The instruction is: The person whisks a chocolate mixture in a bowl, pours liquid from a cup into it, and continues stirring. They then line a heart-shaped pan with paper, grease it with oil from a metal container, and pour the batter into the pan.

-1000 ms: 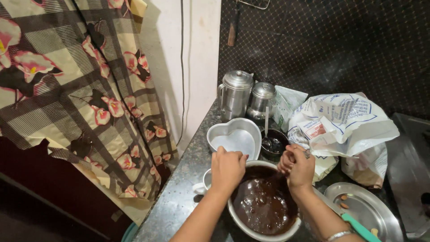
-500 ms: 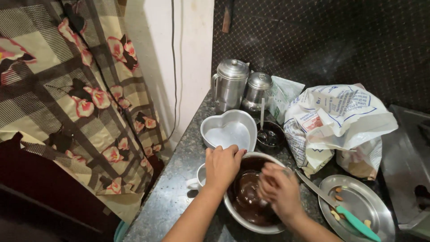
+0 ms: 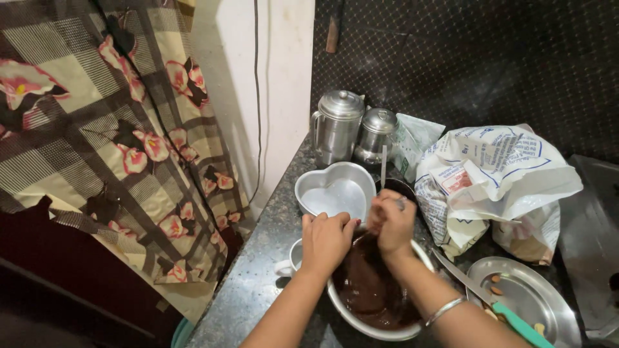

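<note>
Room: kitchen corner, dark speckled stone table (image 3: 258, 283) running up the frame's middle, dark patterned wall tiles upper right, checked floral curtain (image 3: 116, 142) filling the left.
Left hand (image 3: 327, 240): clenched over the near-left rim of the mixing bowl (image 3: 361, 322), steadying it.
Right hand (image 3: 393, 219): closed around a thin handle, looks like a spoon (image 3: 383, 164), sticking up above the fist; working end hidden down in the batter.
Batter (image 3: 371, 290): dark brown, glossy, thick, smooth-looking, fills the bowl; centre-bottom of frame, right under both hands.
Step tip: my read, keep the left hand pinning the rim so the bowl doesn't spin, stir with slow sweeps along the wall and bottom so nothing slops over the edge.
Just above hands: heart-shaped metal tin (image 3: 335, 193), pale inside, touching or nearly touching the bowl.
Left of bowl: white cup (image 3: 290, 261), mostly hidden by the left wrist.
Further up: two lidded steel pots (image 3: 340, 125) side by side against the wall.
Right: crumpled white printed bag (image 3: 496, 180).
Lower right: steel plate (image 3: 529, 296) with a few nuts; knife with green handle (image 3: 516, 321) lying across its rim.
</note>
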